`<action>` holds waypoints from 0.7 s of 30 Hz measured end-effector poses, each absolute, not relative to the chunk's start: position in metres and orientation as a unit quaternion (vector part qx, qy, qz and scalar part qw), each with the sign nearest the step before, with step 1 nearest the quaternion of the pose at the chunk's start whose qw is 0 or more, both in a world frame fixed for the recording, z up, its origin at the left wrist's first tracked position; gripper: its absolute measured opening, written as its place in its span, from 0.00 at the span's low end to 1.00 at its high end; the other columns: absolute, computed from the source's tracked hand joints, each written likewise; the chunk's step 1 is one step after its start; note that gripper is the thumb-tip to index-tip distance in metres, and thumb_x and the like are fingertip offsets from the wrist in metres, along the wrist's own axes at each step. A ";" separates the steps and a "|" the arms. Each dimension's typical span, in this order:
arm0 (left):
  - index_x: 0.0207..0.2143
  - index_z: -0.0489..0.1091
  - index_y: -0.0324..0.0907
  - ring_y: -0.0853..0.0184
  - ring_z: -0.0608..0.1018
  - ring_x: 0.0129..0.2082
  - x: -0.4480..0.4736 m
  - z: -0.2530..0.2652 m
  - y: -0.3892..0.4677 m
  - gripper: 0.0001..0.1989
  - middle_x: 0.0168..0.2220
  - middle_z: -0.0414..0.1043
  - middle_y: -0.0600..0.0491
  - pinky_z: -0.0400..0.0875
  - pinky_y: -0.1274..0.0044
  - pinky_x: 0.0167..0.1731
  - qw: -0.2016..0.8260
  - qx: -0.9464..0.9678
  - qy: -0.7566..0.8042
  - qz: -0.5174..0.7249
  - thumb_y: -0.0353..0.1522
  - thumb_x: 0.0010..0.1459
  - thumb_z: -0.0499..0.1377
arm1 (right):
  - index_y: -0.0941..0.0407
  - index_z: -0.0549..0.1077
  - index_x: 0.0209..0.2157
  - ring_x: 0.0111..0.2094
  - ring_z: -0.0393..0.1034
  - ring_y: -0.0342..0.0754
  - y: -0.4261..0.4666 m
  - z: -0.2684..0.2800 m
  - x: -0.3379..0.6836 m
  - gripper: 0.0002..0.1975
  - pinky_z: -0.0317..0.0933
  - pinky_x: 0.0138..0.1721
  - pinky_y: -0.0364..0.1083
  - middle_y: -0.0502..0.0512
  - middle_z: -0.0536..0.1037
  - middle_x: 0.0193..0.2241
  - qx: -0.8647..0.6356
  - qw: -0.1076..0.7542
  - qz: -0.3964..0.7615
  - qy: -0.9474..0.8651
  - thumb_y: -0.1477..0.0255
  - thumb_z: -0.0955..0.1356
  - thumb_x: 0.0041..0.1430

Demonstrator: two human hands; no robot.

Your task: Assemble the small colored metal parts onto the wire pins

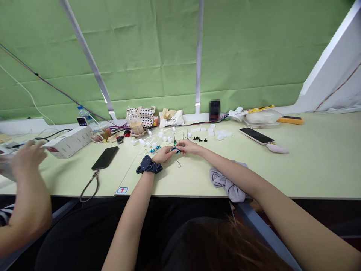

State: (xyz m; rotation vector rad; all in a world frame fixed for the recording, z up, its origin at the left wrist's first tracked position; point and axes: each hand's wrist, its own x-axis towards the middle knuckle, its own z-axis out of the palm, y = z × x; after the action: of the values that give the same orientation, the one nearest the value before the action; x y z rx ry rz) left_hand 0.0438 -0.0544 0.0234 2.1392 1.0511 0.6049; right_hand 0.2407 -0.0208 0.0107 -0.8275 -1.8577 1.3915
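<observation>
My left hand and my right hand meet over the table, fingers closed on a small blue metallic part whose kind is too small to make out. Just behind the fingertips stands something thin with a green section. On the table in front of my hands lies a hex key. Another blue part rests left of my left hand. Beyond the hands are several white plastic caps and small black knobs. A dark scrunchie circles my left wrist.
A grey cloth lies under my right forearm. Phones rest on both sides. A drink cup, pouches and cables line the back. At far left, another person's hand is near a white box.
</observation>
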 end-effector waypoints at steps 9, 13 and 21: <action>0.35 0.67 0.37 0.74 0.61 0.14 0.045 0.025 -0.056 0.25 0.15 0.59 0.59 0.54 0.81 0.16 0.328 0.822 0.399 0.240 0.51 0.57 0.50 | 0.60 0.69 0.28 0.15 0.61 0.39 -0.020 0.009 0.238 0.20 0.55 0.17 0.39 0.48 0.67 0.14 -0.359 0.315 0.527 -0.703 0.55 0.67 0.55; 0.36 0.68 0.37 0.74 0.61 0.14 0.045 0.024 -0.055 0.25 0.14 0.58 0.60 0.54 0.81 0.16 0.331 0.823 0.398 0.235 0.51 0.57 0.50 | 0.60 0.71 0.33 0.19 0.64 0.38 -0.018 0.007 0.241 0.17 0.59 0.22 0.38 0.47 0.70 0.20 -0.308 0.335 0.529 -0.717 0.60 0.72 0.50; 0.35 0.68 0.37 0.73 0.62 0.15 0.044 0.024 -0.054 0.26 0.15 0.59 0.59 0.55 0.81 0.17 0.319 0.825 0.406 0.228 0.52 0.57 0.50 | 0.60 0.69 0.30 0.15 0.61 0.38 -0.017 0.006 0.240 0.20 0.57 0.17 0.39 0.47 0.68 0.16 -0.345 0.313 0.535 -0.705 0.56 0.68 0.53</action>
State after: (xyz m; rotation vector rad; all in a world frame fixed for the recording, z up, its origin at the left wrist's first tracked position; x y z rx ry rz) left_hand 0.0441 -0.0537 0.0240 2.1703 1.0683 0.6008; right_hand 0.2397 -0.0174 0.0063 -0.9089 -1.8578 1.4116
